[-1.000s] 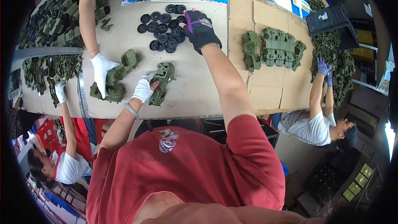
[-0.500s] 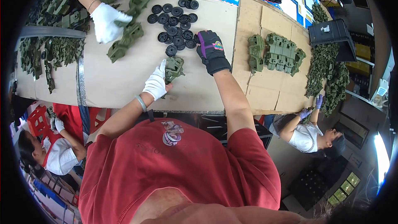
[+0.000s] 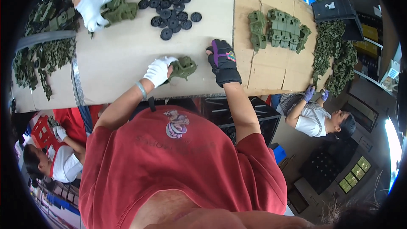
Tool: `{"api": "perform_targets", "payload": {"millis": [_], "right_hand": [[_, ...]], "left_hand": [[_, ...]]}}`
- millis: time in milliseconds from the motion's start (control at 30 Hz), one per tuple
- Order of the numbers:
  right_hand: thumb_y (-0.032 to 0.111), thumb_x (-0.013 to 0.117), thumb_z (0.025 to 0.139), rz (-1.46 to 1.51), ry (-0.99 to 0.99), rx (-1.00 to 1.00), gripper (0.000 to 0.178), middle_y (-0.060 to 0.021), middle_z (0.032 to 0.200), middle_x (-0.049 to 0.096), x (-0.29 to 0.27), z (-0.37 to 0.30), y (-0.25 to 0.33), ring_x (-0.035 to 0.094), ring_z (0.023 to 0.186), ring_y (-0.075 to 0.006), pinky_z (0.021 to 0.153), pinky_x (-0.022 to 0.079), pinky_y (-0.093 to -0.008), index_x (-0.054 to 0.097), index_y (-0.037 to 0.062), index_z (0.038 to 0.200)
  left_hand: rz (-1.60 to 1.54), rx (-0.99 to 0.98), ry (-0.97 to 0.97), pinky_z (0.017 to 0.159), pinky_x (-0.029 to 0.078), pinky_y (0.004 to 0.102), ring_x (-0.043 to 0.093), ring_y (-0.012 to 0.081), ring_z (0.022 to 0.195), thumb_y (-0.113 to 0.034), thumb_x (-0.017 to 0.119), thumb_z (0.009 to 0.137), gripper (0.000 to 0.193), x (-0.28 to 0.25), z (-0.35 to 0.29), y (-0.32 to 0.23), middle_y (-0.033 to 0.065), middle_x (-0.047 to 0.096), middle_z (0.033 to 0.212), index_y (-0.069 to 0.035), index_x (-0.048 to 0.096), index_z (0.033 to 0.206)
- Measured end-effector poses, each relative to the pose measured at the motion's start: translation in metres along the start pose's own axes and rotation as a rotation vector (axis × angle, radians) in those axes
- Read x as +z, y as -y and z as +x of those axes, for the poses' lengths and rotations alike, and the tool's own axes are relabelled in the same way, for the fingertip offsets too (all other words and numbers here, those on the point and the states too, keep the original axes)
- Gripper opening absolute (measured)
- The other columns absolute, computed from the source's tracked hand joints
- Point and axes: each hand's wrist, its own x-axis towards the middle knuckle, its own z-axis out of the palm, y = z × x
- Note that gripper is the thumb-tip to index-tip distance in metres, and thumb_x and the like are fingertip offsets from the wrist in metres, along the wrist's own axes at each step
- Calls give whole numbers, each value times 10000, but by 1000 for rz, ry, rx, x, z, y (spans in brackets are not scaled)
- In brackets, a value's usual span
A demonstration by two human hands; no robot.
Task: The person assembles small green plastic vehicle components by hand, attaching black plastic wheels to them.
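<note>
Gripping a green plastic part (image 3: 183, 68) in white-gloved left hand (image 3: 157, 71), fingers clenched on it, low over the counter (image 3: 118, 59). Resting dark-gloved right hand (image 3: 222, 61) at three o'clock of it, fingers curled, empty. Black discs (image 3: 169, 10) lying at twelve o'clock.

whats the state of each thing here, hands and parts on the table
left hand: white glove, gripping the green part
green part: held at the table edge
right hand: dark glove, resting on the table, empty
black discs: loose pile on the table
finished green pieces: grouped on the cardboard
</note>
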Motion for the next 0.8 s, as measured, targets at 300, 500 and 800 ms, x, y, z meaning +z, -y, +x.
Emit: {"api": "perform_targets", "payload": {"millis": [300,500,800], "right_hand": [[136,779,858,9,75,-33,389,-171,1076,718,0,-23,7,659,1076,-419,932,543,-515,693,50,1228],[136,794,873,373,-10,-10,439,-213,1195,694,7,-46,19,654,1152,-426,1006,534,-497,681,34,1285],[63,838,862,560,-21,21,497,-127,1111,723,23,-64,34,736,958,-247,846,608,-370,684,46,1334]], "left_hand": [[-160,-130,90,988,565,490,706,470,1125,-182,624,1026,381,1,20,42,278,743,1221,-63,680,1384],[-270,-109,-216,1008,565,463,721,444,1145,-303,703,1015,466,-8,7,43,278,747,1245,-56,677,1410],[3,-144,211,983,554,519,674,426,1171,-372,938,757,875,3,-27,0,221,706,1208,-33,527,1451]]}}
